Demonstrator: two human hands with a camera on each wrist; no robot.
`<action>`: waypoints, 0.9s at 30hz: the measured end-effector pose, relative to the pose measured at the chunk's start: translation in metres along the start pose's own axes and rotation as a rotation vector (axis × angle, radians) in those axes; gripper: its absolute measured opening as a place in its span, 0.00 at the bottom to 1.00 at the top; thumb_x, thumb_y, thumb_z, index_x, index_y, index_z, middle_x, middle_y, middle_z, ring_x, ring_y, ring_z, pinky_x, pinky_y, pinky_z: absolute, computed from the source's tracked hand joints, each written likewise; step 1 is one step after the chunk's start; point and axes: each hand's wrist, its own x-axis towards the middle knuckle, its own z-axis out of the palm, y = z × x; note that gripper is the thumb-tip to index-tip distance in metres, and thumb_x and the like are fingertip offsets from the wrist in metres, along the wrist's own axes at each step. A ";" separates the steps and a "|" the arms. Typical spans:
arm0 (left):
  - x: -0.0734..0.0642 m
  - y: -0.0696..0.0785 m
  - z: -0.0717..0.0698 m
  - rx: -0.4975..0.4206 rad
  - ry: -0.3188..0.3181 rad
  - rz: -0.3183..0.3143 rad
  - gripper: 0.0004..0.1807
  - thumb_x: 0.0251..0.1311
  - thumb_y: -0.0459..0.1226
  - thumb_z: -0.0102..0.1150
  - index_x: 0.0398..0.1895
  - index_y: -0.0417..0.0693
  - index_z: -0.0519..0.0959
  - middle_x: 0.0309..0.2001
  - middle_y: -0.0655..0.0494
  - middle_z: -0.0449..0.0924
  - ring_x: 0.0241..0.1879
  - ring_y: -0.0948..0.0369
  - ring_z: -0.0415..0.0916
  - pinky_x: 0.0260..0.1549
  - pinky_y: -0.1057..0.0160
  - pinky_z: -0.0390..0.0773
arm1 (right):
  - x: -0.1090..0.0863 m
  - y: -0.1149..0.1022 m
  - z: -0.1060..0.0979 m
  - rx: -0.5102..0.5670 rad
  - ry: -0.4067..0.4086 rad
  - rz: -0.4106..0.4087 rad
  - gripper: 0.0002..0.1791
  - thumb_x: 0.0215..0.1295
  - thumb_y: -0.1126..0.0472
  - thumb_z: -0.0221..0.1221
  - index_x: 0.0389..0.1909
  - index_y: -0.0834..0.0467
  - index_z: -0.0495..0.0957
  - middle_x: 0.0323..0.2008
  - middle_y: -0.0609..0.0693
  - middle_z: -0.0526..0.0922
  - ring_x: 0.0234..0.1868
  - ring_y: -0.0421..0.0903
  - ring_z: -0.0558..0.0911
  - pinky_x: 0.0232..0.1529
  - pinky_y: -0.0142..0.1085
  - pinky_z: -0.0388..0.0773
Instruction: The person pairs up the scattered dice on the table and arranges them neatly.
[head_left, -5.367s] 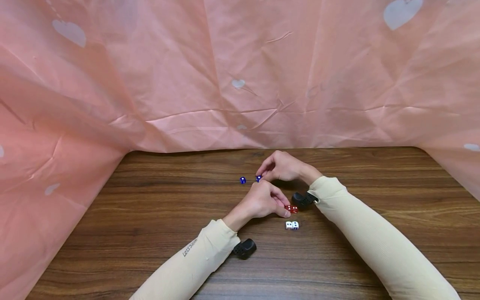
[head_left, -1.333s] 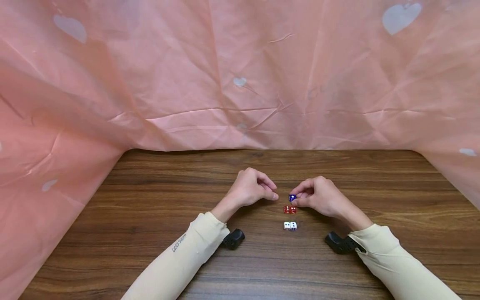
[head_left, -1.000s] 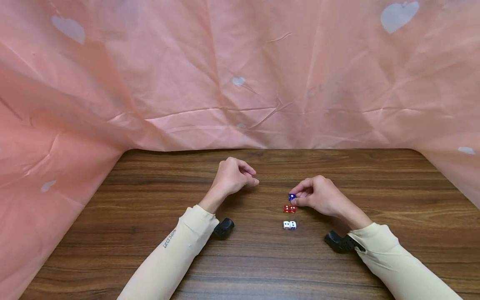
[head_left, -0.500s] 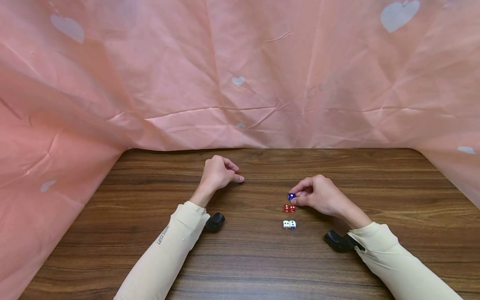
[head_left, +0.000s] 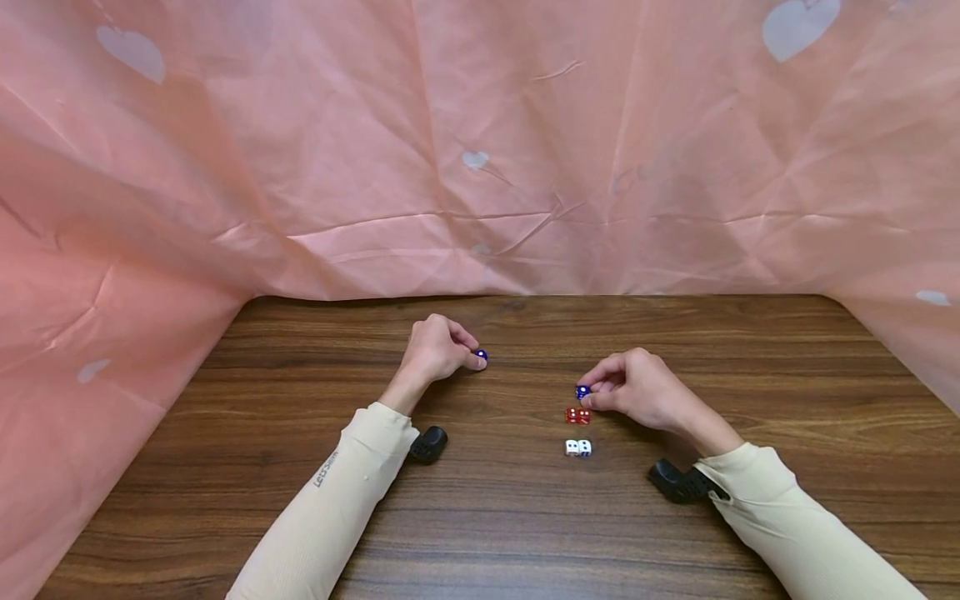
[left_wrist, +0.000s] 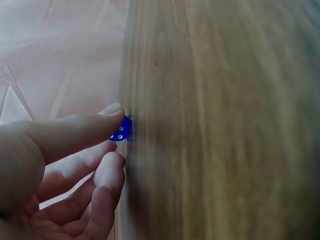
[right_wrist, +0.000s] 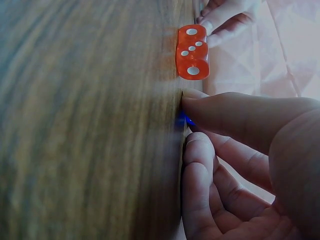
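Note:
Toward the back of the table, my left hand (head_left: 441,348) pinches a blue die (head_left: 482,356) between thumb and fingers; in the left wrist view that blue die (left_wrist: 120,130) shows white pips beneath the thumb. My right hand (head_left: 643,392) pinches a second blue die (head_left: 582,391) on the tabletop, mostly covered by the thumb in the right wrist view. Just in front of it, two red dice (head_left: 577,416) sit side by side, touching. Nearer the front edge, two white dice (head_left: 578,448) with dark pips form another touching pair.
Everything rests on a brown wood-grain table (head_left: 495,517). A pink curtain (head_left: 480,208) with white hearts hangs behind and along both sides. Black wrist-worn devices (head_left: 430,445) stick out below each cream sleeve (head_left: 330,508).
My right hand has brought one blue die from the back to behind the red dice and stays there. My left hand left the red dice, moved back left, and took hold of the other blue die.

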 end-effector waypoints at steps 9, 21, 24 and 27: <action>0.000 0.000 0.001 -0.006 -0.022 0.027 0.08 0.46 0.41 0.85 0.28 0.57 0.93 0.32 0.61 0.92 0.52 0.53 0.83 0.60 0.53 0.78 | 0.000 0.000 0.000 0.004 -0.003 -0.006 0.10 0.59 0.60 0.77 0.41 0.57 0.92 0.28 0.43 0.88 0.30 0.36 0.81 0.34 0.29 0.76; 0.000 0.001 0.004 -0.011 -0.033 0.045 0.07 0.48 0.39 0.84 0.30 0.54 0.93 0.33 0.59 0.92 0.50 0.54 0.84 0.57 0.55 0.80 | 0.000 0.001 0.001 0.017 0.001 0.001 0.10 0.59 0.59 0.77 0.41 0.56 0.92 0.29 0.44 0.90 0.31 0.37 0.82 0.35 0.29 0.76; 0.000 0.003 0.005 -0.009 -0.039 0.069 0.07 0.48 0.40 0.84 0.30 0.54 0.93 0.32 0.59 0.92 0.47 0.55 0.84 0.55 0.56 0.80 | 0.000 0.001 0.001 0.018 0.003 0.003 0.10 0.59 0.59 0.77 0.41 0.55 0.92 0.29 0.44 0.90 0.31 0.37 0.81 0.35 0.29 0.76; -0.002 0.005 0.005 -0.013 -0.046 0.097 0.07 0.49 0.40 0.83 0.30 0.54 0.93 0.31 0.60 0.92 0.45 0.57 0.84 0.52 0.57 0.80 | 0.000 0.001 0.001 0.017 0.001 0.006 0.10 0.59 0.59 0.77 0.41 0.55 0.92 0.29 0.43 0.89 0.31 0.36 0.81 0.35 0.29 0.76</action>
